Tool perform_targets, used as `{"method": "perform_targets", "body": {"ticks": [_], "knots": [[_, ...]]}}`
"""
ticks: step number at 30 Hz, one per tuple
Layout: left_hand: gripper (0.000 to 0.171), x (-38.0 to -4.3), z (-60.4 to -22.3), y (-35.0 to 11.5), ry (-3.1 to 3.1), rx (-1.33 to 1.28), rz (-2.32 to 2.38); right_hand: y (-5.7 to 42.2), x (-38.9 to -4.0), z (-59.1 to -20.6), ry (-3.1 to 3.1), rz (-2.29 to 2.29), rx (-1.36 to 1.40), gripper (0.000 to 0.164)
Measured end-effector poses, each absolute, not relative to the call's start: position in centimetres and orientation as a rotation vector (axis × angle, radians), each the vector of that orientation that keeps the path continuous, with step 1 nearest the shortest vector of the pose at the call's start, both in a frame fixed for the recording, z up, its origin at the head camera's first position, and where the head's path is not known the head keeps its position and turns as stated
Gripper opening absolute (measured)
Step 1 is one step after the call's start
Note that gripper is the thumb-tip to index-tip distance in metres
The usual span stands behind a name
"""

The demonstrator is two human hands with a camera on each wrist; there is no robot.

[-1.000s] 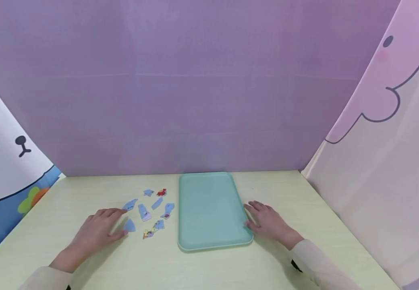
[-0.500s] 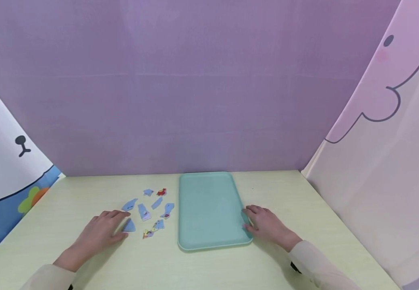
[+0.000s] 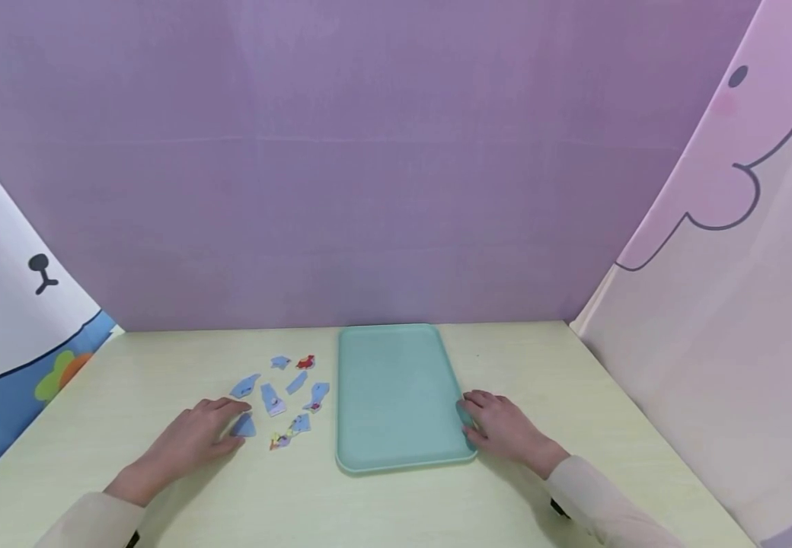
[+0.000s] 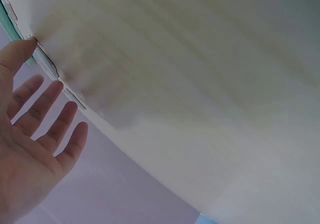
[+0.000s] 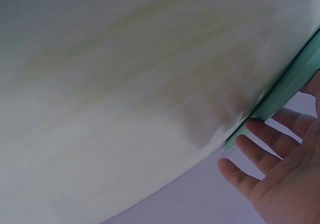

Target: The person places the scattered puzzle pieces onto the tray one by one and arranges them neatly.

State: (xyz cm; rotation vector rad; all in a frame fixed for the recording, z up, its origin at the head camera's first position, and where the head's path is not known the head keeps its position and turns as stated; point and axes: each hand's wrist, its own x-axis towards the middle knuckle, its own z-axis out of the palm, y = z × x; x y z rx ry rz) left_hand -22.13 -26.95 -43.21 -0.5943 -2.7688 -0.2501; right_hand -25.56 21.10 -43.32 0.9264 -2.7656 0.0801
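My left hand (image 3: 193,441) is at the left of a group of flat jigsaw puzzle pieces. Its thumb and forefinger reach either side of a blue, roughly triangular puzzle piece (image 3: 244,426), and the fingers are spread. Seen from the left wrist, the thumb (image 4: 20,51) comes close to the edge of a thin piece (image 4: 47,60). My right hand (image 3: 509,432) rests with loose fingers at the right rim of a mint-green tray (image 3: 399,403). From the right wrist, the tray's side wall (image 5: 287,86) shows behind the fingertips.
Several more puzzle pieces lie between the left hand and the tray, among them a red one (image 3: 306,363), a long blue one (image 3: 273,399) and a yellow-edged one (image 3: 279,441). A purple cloth (image 3: 396,167) closes off the table's back edge, and printed cloths hang at both sides.
My left hand has shifted slightly to the right, its fingertips now farther around the blue triangular piece. The right hand has moved only a little at the tray's rim.
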Motion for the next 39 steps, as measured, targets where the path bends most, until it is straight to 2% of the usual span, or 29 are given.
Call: {"method": "perform_targets", "body": {"ticks": [30, 39], "knots": [[0.038, -23.2, -43.2, -27.3, -2.755, -0.732, -0.275, 21.1, -25.6, -43.3, -2.792, 0.06, 0.95, 0.038], [0.033, -23.3, -42.7, -27.2, -2.791, -0.702, -0.27, 21.1, -25.7, -43.3, -2.799, 0.077, 0.962, 0.038]]}}
